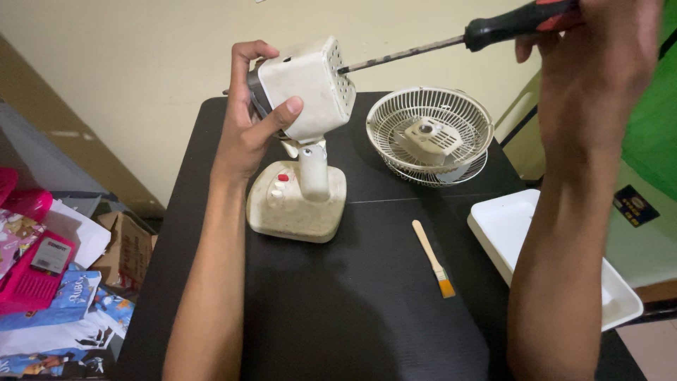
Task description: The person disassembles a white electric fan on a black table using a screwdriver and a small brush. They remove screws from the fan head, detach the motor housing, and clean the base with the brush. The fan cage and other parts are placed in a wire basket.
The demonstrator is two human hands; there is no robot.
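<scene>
My left hand (248, 123) grips the cream motor housing (307, 88) of a small desk fan, which stands on its dirty cream base (296, 204) with a red button on the black table (367, 296). My right hand (596, 67) holds a screwdriver (437, 44) with a black and red handle. Its long shaft reaches left, and the tip is pushed into the perforated back of the housing. The fan's white wire grille (430, 134) lies detached on the table to the right of the base.
A small wooden-handled paintbrush (433, 257) lies on the table right of the base. A white tray (550, 247) sits at the table's right edge under my right forearm. Pink items, papers and a cardboard box (127, 247) are piled on the floor at left.
</scene>
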